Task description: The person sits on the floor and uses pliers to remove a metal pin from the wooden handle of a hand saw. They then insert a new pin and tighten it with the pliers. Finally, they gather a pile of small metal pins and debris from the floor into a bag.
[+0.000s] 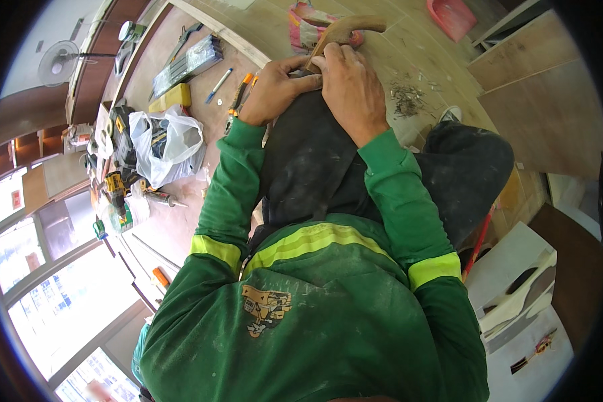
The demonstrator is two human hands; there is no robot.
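head view, what we've got: a curved wooden piece (345, 32) propped on our raised knee (315, 127), both hands bunched at its near end.

left hand (275, 90): grip closed around the lower end of the wooden piece, thumb laid over the top, pressing it against the knee.

right hand (350, 86): right beside the left and touching it, fingers curled down over the same end, so that grip is clamped on the wood too.

where the piece lies: it starts under our knuckles and runs up and away from us, then hooks off to the right over the floor.

long axis: pretty much away from the body, tilted a bit rightward; the free curved tip sticks out well past both grips.

which hand is nearer the free end: the right one, by a hair, since the bend leans toward its side.

surface on our left: orange-handled pliers (240, 96) lie just beside the left wrist, a blue pen (218, 84) a little further, a white plastic bag (164, 144) near the elbow.

floor ahead: a scatter of small nails (407, 99) near the right hand, not touching anything we hold.
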